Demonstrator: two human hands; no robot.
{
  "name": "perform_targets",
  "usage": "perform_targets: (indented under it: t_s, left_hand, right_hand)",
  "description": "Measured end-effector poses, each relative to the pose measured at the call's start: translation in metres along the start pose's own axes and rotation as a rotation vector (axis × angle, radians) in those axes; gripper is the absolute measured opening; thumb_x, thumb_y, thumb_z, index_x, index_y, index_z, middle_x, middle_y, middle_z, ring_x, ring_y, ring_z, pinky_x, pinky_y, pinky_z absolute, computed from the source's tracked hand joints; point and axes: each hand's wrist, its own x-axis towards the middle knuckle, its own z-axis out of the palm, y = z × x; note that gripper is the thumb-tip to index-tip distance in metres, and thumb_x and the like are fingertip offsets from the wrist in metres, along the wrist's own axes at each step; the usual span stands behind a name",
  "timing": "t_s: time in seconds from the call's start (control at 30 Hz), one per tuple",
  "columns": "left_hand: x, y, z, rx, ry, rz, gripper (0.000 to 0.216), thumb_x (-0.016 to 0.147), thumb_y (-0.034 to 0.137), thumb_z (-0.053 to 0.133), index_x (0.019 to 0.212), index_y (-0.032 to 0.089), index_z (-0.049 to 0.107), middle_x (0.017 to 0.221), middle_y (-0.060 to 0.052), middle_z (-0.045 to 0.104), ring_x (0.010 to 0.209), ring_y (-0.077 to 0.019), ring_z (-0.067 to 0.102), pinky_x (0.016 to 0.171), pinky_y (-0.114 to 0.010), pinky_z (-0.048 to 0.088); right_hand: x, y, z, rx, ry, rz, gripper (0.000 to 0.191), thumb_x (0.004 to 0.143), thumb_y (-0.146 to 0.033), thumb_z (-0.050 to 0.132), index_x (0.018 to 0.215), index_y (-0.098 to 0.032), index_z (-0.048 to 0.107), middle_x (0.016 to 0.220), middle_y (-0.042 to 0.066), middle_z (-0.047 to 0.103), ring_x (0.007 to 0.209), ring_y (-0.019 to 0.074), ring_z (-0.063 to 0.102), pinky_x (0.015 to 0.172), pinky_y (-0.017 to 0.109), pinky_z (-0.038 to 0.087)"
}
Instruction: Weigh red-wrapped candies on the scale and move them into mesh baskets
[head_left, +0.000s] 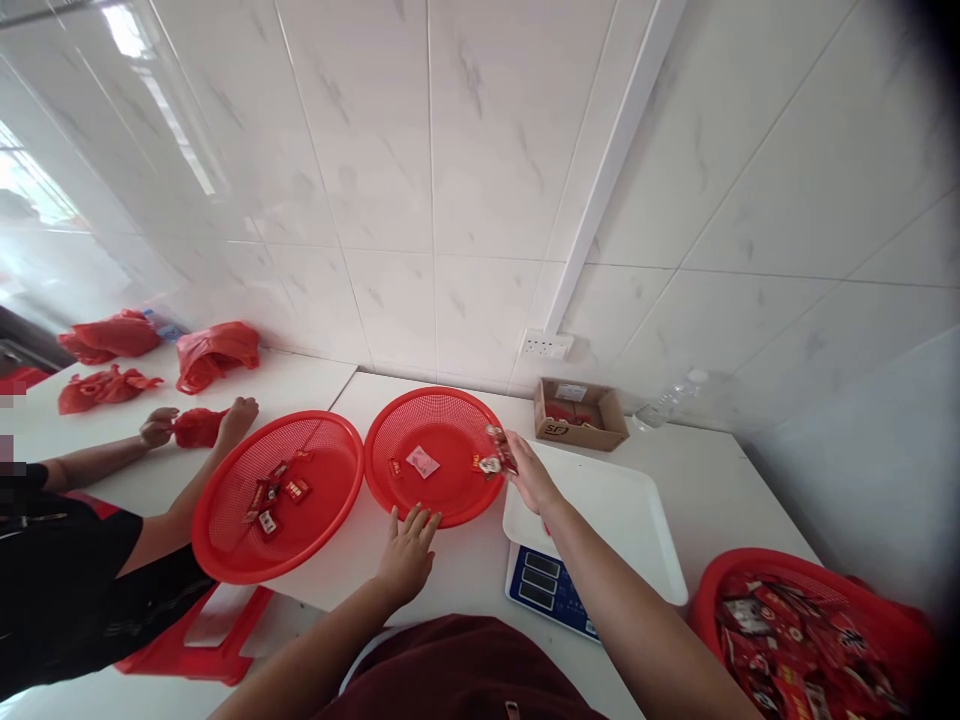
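Note:
My left hand (409,547) lies flat on the white table, fingers spread, touching the front rim of the middle red basket (397,415). My right hand (529,472) is closed on a small red and white packet (499,450) at that basket's right rim. A pink packet (422,461) and a few small red packets lie inside the basket. Below my right forearm stands a scale (544,580) with a white weighing tray (637,520).
A second red basket (225,520) with several packets sits to the left. A co-worker's hands (199,425) hold a red bag there, with more red bags (217,350) behind. A cardboard box (581,412), a plastic bottle (671,398) and a full red basket (810,630) are to the right.

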Motion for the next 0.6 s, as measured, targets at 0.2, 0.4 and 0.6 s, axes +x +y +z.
perform_targets:
  t_s: [0.2,0.4,0.6]
  left_hand:
    - [-0.002,-0.003,0.005,-0.006,0.013,0.007,0.058,0.084,0.017,0.044,0.141,0.025,0.035,0.143,-0.009,0.044,0.137,-0.0274,0.030,0.112,-0.061,0.010]
    - [0.001,0.009,-0.025,-0.091,0.016,-0.019,0.056,0.084,0.019,0.049,0.139,0.022,0.040,0.145,-0.012,0.041,0.138,-0.0303,0.027,0.111,-0.060,0.016]
    - [-0.035,0.058,-0.132,-0.363,0.085,0.471,0.048,0.091,0.035,0.041,0.139,0.030,0.039,0.137,-0.002,0.051,0.130,-0.0205,0.041,0.112,-0.043,0.028]
  right_hand:
    - [-0.015,0.028,-0.034,-0.674,-0.001,-0.161,0.051,0.083,-0.046,0.046,0.127,-0.021,0.052,0.132,0.011,0.054,0.124,0.0235,0.048,0.105,0.042,0.037]
    - [-0.060,0.095,-0.091,-1.206,0.013,-0.030,0.043,0.077,-0.032,0.053,0.120,-0.028,0.060,0.135,0.010,0.051,0.126,0.0305,0.044,0.092,0.046,0.045]
    - [-0.071,0.111,-0.104,-1.027,0.106,-0.091,0.038,0.077,-0.018,0.039,0.105,-0.020,0.065,0.108,0.010,0.062,0.098,0.0201,0.061,0.090,0.033,0.046]
